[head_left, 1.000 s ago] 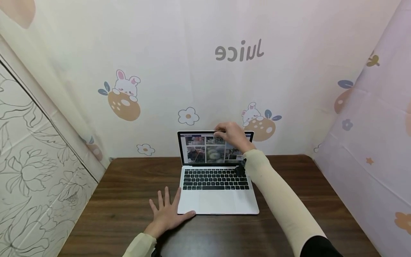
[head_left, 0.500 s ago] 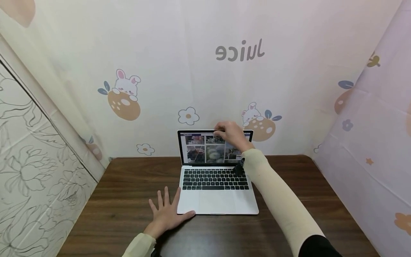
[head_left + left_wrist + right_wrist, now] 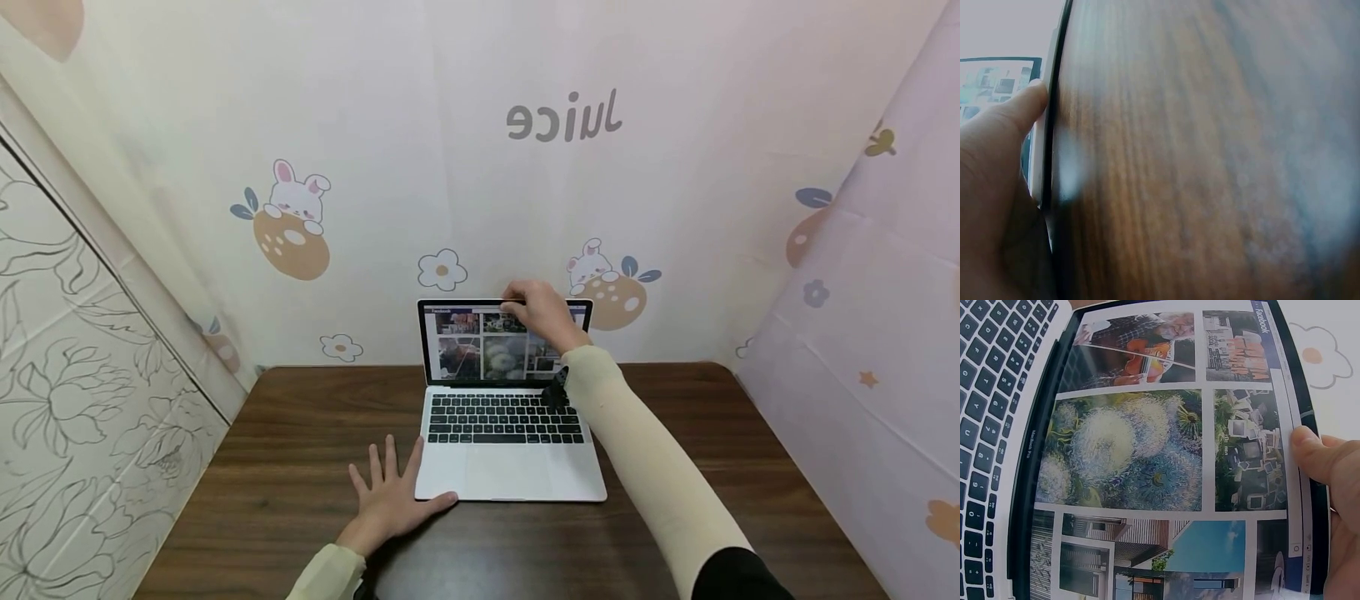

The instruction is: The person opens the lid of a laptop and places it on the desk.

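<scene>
A silver laptop (image 3: 517,475) stands unfolded on the wooden table, its lit screen (image 3: 504,358) showing a page of pictures. My right hand (image 3: 542,312) pinches the top edge of the lid, the thumb in front of the screen and the fingers behind it, as the right wrist view shows with the thumb (image 3: 1316,453) over the bezel. My left hand (image 3: 388,502) is spread out at the laptop's front left corner. Its fingers are straight on the table, and its thumb (image 3: 1025,103) touches the laptop's front edge.
The brown wooden table (image 3: 315,417) reaches back to a printed curtain (image 3: 375,167) close behind the laptop. Another curtain (image 3: 862,375) hangs on the right. A panel with flower line drawings (image 3: 75,400) stands on the left. The right forearm crosses the table's right half.
The lid's top edge has risen slightly in the head view, with my right hand still gripping it. The left hand has not moved. The head view has shifted a little.
</scene>
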Available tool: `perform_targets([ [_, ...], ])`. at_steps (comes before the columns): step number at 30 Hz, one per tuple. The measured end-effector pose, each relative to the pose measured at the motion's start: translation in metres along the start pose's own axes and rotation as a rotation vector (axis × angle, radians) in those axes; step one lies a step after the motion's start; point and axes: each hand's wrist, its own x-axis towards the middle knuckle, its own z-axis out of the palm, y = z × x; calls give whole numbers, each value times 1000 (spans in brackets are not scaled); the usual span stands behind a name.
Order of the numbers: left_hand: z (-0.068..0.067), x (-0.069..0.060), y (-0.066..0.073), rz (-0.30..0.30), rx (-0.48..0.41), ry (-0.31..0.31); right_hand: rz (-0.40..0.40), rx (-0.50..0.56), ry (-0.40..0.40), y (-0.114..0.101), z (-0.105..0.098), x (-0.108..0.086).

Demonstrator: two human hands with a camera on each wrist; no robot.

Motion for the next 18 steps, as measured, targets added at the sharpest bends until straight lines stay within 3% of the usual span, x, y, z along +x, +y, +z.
perform_targets([
  [5, -1, 1, -1, -12, -4, -24, 16, 3, -10, 1, 1, 4],
  [18, -2, -1, 2, -17, -1, -16, 29, -21, -2, -1, 3, 10],
])
